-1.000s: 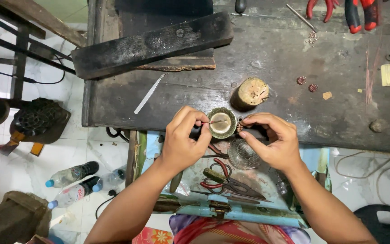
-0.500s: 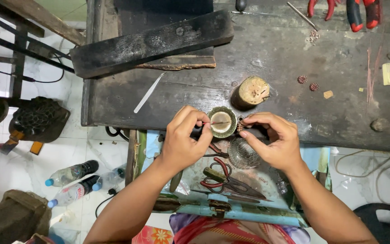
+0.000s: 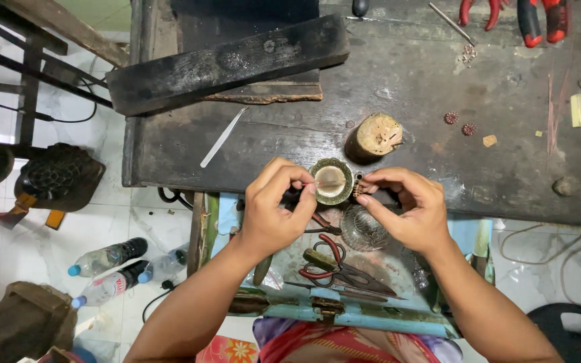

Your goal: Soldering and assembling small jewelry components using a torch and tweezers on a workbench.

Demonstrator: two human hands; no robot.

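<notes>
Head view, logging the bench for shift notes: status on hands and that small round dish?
Left hand pinching thin pick over small round dish. Right hand pinching tiny beaded piece beside dish rim. Wooden stump close behind.

Even, soft daylight; dark tabletop [image 3: 438, 121] dim, white floor [image 3: 136, 228] bright, faint shadows, sharp centre, slight wide-angle bending at edges.

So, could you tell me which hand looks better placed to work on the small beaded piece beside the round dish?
Probably the right hand: its fingertips already pinch the small beaded piece at the round dish rim, while the left hand holds a thin tool across the dish.
</notes>
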